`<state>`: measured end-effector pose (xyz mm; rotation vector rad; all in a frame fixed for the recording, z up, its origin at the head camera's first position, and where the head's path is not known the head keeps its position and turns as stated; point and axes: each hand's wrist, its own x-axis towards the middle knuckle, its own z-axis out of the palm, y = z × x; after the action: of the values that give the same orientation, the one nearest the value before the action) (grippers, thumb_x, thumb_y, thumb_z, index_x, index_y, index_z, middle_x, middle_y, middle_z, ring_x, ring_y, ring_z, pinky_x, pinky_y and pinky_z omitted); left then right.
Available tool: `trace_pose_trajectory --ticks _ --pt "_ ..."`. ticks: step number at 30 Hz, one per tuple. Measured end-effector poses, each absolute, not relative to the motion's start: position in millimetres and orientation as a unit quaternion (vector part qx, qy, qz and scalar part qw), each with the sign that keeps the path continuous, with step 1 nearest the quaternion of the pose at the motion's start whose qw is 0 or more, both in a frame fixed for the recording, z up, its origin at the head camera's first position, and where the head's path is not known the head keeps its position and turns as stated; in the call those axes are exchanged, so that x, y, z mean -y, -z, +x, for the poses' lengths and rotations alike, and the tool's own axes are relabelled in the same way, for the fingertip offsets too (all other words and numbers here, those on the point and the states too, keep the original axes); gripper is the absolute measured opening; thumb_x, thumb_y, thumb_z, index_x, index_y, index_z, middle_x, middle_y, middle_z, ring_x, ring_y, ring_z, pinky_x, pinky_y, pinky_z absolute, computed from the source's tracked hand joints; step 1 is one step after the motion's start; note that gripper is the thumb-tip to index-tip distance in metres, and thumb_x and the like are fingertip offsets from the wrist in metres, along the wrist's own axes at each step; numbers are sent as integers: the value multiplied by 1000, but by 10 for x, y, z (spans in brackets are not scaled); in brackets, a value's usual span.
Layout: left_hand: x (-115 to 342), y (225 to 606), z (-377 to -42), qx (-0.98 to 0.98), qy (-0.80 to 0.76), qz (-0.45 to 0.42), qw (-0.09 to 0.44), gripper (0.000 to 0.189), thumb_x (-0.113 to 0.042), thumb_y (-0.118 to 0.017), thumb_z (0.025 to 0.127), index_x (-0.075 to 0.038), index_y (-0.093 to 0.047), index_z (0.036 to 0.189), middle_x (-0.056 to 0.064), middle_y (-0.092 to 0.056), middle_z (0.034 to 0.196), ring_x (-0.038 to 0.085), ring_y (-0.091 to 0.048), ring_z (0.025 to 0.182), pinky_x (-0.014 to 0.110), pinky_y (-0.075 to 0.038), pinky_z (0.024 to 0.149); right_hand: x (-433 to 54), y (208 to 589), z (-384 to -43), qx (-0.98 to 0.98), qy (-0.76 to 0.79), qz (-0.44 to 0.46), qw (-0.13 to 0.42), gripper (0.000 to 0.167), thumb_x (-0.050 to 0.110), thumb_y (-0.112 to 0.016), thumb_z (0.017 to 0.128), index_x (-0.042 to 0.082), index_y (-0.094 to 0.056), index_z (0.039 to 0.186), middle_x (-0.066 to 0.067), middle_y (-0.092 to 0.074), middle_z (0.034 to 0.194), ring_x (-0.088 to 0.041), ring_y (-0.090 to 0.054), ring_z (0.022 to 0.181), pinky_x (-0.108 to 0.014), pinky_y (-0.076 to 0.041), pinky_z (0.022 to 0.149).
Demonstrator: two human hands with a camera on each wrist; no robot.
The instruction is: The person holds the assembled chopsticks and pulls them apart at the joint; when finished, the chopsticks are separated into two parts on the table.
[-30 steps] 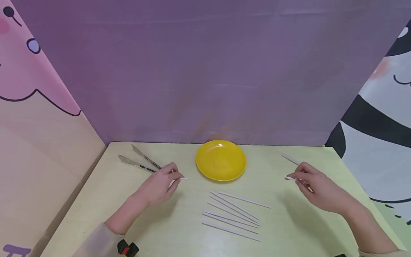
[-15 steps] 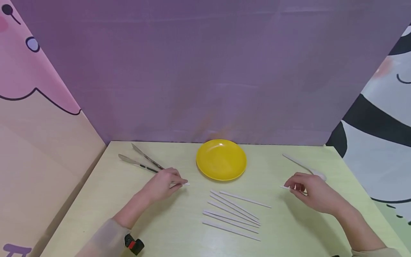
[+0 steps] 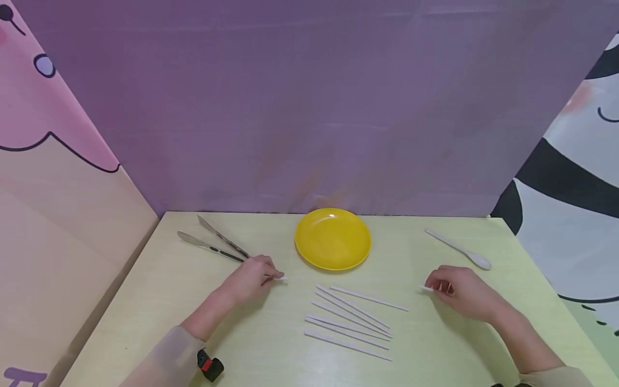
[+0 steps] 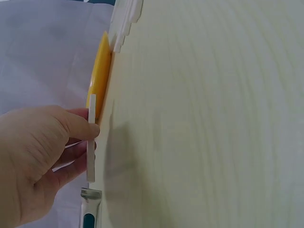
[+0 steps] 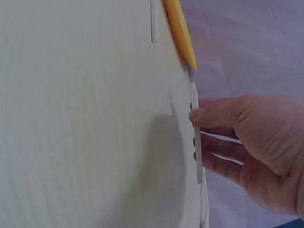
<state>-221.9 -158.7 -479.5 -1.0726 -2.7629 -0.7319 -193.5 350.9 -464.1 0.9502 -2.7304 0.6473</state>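
My left hand (image 3: 251, 279) pinches a short, flat white stick (image 4: 91, 142) between thumb and fingers, left of the yellow plate (image 3: 332, 239). On the other side, my right hand (image 3: 461, 290) pinches a similar short white stick (image 5: 197, 142); the tip of it shows past the fingers in the head view. Both hands are low over the table, shadows close beneath them. Several long, thin white sticks (image 3: 348, 346) lie fanned out between the hands, in front of the plate.
Two table knives, one with a dark handle (image 3: 227, 256), lie behind the left hand, their blades toward the back left. Behind the right hand lies a white spoon (image 3: 459, 249). A purple backdrop (image 3: 329, 107) rises at the table's (image 3: 261, 344) rear edge.
My right hand has come down and to the left with its stick, uncovering the spoon. My left hand has shifted slightly right and toward the front with its stick.
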Motion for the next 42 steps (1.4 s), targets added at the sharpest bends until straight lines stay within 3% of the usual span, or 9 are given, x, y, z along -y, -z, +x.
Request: trace_pose_trajectory --ticks 13,19,23,30,37,42 --pt "1589 4890 -2235 909 242 -340 14 26 9 -73 90 -5 -84 109 3 -74 87 6 -55 71 18 -45 65 -3484 4737 -1943 924 -211 316 47 27 -5 -84 81 19 -75 91 17 -65 82 9 -54 74 -23 -52 64" --pt "1580 4863 -2231 911 248 -330 6 24 7 -72 91 -5 -84 108 4 -77 91 7 -61 77 19 -50 68 -3476 4741 -1945 925 -214 313 22 26 -3 -84 82 18 -74 93 16 -66 85 6 -57 76 -24 -53 65" --pt "1490 4780 -2220 914 238 -330 1 21 1 -76 93 -7 -83 110 2 -76 94 10 -63 81 22 -53 73 -3441 4702 -1936 924 -210 316 36 26 -3 -84 81 19 -73 92 17 -65 84 6 -56 76 -24 -53 65" --pt "1003 4538 -2232 899 227 -375 25 15 -5 -78 94 -6 -82 108 2 -79 98 20 -71 95 33 -58 90 -3168 4583 -1881 917 -205 334 73 26 -5 -81 83 19 -74 92 20 -63 85 7 -55 77 -23 -53 66" --pt "341 4492 -2198 898 203 -390 -31 16 -15 -74 100 -12 -82 113 -3 -80 107 14 -70 104 24 -55 99 -2797 4521 -1862 917 -202 342 31 19 0 -78 89 18 -74 93 17 -64 86 4 -56 78 -24 -54 70" --pt "27 4579 -2155 904 150 -400 -24 16 -19 -75 100 -18 -83 114 -9 -80 109 10 -71 107 20 -53 102 -2585 4540 -1871 916 -199 350 8 16 6 -79 90 20 -73 91 17 -62 85 3 -55 78 -23 -54 71"
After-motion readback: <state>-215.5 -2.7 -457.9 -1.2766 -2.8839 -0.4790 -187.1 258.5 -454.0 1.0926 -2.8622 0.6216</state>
